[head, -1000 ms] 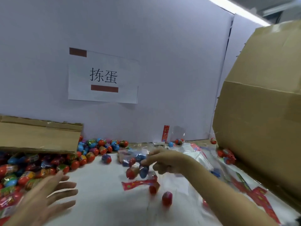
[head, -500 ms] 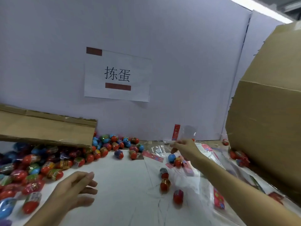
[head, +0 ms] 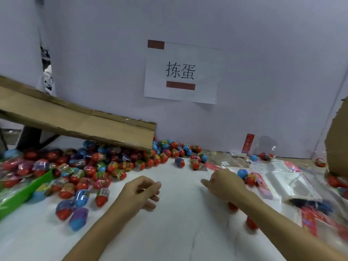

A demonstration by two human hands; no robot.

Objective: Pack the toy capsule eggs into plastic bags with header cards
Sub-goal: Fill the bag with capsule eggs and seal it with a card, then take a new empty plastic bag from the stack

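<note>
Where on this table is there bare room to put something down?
The white tabletop is bare between the left hand and right hand, and nearer the camera. Left is crowded with capsule eggs; right with plastic bags and header cards.

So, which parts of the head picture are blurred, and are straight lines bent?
Head view: the sign is sharp; the right hand and header cards at lower right are motion-smeared; the wide lens bows the cardboard flap.
</note>
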